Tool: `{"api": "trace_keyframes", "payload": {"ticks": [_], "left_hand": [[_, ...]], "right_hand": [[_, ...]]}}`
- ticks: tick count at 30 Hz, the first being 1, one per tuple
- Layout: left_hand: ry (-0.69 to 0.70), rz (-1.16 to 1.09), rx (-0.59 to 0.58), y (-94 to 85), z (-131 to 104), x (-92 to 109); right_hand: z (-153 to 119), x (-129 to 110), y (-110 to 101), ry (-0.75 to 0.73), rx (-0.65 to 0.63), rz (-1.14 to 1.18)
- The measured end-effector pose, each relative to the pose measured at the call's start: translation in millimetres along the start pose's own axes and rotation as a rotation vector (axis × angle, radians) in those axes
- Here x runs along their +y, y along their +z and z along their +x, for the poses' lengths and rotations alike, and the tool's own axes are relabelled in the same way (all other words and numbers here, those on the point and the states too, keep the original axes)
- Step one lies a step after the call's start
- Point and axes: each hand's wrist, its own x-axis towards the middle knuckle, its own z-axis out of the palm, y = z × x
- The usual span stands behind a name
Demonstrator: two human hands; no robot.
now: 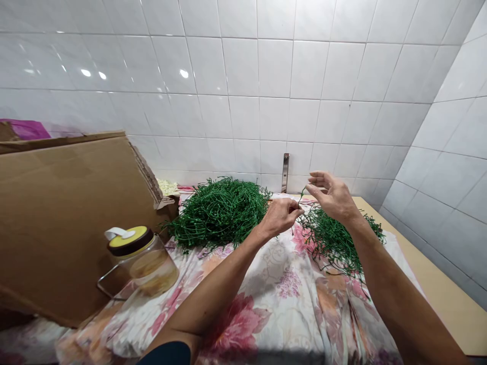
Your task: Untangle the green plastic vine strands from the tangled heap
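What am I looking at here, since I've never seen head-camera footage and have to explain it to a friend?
There is no machine: these are a person's bare hands, in one picture from a camera worn on their head, looking forward and down. The left hand pinches a thin green strand; the right hand is raised close beside it, but whether it grips the strand is unclear. On the floral cloth lie a large green pile and a smaller green pile. Toward the picture's left are a jar with a yellow-and-dark lid and a big piece of cardboard.
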Motion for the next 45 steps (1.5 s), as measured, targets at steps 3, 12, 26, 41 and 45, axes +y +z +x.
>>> {"api": "trace_keyframes", "payload": {"ticks": [3,12,26,41,45], "left_hand": [[-0.115,-0.207,0.097,0.8,2.2,0.6],[-0.367,-0.895,0.214,17.0,7.6,-8.6],[-0.373,-0.964,0.17,17.6,5.3,-1.9],[-0.279,-0.625,0.135,16.3,2.1,5.2],[-0.247,-0.682,0.024,15.6,0.5,10.1]], "right_hand": [[-7.3,-2.8,-11.8,-0.048,0.123,-0.108],[-33.3,-37.0,-7.6,-0.302,0.018,-0.368],[-14.4,-3.3,-17.2,-0.213,-0.356,-0.562],[-8.1,-0.9,-34.1,-0.247,-0.209,-0.612],[-7.6,-0.9,-36.8,-0.282,-0.207,-0.62]]}}
